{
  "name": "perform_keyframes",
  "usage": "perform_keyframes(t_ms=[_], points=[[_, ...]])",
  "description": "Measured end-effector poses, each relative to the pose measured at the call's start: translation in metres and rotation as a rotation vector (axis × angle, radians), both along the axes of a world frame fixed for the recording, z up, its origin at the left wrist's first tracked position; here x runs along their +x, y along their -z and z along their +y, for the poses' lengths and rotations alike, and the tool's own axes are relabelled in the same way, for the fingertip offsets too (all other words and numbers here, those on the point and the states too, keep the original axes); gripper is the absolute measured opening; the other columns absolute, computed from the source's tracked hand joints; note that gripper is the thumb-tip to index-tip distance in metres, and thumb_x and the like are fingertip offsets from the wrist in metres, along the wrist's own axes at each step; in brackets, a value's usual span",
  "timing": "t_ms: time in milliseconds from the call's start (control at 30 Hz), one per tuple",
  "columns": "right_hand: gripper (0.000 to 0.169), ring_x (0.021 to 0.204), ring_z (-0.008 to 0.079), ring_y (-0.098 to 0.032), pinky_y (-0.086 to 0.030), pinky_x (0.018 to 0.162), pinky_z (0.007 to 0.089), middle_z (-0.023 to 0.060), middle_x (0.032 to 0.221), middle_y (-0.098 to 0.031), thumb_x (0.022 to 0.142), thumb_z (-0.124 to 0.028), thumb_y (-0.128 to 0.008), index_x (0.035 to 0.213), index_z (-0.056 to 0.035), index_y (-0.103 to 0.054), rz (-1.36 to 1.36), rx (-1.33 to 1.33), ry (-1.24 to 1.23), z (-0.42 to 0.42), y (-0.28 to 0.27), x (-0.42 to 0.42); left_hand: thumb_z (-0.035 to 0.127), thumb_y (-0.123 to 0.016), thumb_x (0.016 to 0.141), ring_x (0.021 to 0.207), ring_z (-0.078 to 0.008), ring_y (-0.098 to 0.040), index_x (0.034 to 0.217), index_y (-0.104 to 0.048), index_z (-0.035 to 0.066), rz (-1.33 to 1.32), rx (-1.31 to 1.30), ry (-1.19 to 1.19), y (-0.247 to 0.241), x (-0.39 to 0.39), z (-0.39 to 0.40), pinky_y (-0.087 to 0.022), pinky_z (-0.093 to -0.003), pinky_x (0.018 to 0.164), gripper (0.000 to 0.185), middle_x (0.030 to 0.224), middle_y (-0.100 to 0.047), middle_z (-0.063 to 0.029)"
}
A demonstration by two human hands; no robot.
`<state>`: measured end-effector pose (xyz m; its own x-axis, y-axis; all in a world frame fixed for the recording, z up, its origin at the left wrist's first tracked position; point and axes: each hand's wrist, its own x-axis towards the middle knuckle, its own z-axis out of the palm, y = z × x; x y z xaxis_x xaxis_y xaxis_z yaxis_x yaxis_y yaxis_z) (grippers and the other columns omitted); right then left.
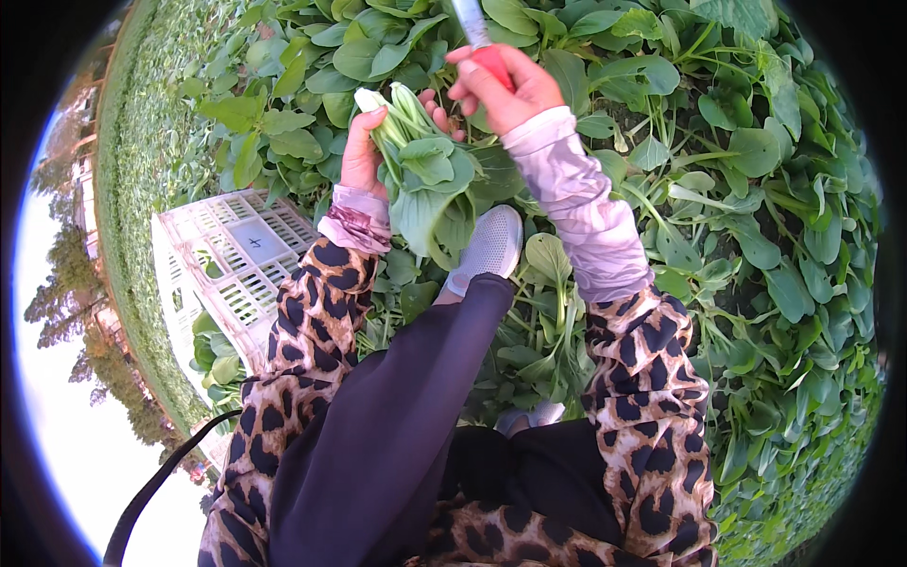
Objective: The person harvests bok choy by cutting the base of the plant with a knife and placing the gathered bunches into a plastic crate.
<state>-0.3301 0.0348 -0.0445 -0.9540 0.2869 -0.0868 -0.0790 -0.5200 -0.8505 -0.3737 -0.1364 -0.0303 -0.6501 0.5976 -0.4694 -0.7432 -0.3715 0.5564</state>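
My left hand (365,152) is closed around a bunch of leafy greens (418,163), which looks like bok choy. Its pale cut stem ends point up and away from me, while the broad leaves hang down toward my shoe. Beside it, my right hand (514,88) grips the red handle (492,65) of a knife. The metal blade (469,21) points away from me and runs out of the top of the picture. Blade and bunch are apart. Some fingers of my left hand show behind the stems.
A white slatted plastic crate (241,255) with a mark on its side stands at my left, holding greens (216,354). Growing leafy plants (751,234) spread across the ground around me. My light perforated shoe (492,241) is planted among them. Trees (67,283) rise beyond the field.
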Motion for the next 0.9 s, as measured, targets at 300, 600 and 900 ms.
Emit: perform_keyframes(t_ms=[300,600,900], points=[[0.033,0.064,0.0072,-0.05,-0.042,0.061,0.0215,-0.0007,0.074,-0.059,0.093,-0.035,-0.054,0.1,-0.0047,-0.065,-0.038,0.189,-0.244,0.033,0.001,0.038,0.045,-0.051,0.081,0.124,-0.0275,-0.044,0.136,-0.033,0.0,0.014,0.242,-0.193,-0.009,0.004,-0.002,-0.03,-0.0489,0.107,0.074,0.139,-0.037,-0.0176],[0.027,0.078,0.0061,-0.056,-0.045,0.071,0.0217,0.0009,0.087,-0.063,0.074,-0.01,-0.077,0.096,-0.0021,-0.063,0.056,0.409,-0.319,0.036,-0.012,0.055,0.056,-0.051,0.076,0.135,-0.031,-0.028,0.141,-0.02,-0.003,0.192,0.215,-0.001,-0.017,0.007,0.003,-0.024,-0.0451,0.11,0.093,0.146,-0.022,-0.0232],[0.017,0.067,0.0066,-0.053,-0.043,0.065,0.0228,-0.0017,0.078,-0.061,0.077,-0.009,-0.073,0.093,-0.0048,-0.067,0.267,0.471,-0.407,0.05,-0.053,0.055,0.037,-0.058,0.073,0.127,-0.0346,-0.039,0.141,-0.022,-0.003,0.206,0.066,0.121,-0.008,0.003,-0.007,-0.031,-0.0423,0.107,0.087,0.141,-0.032,-0.0256]])
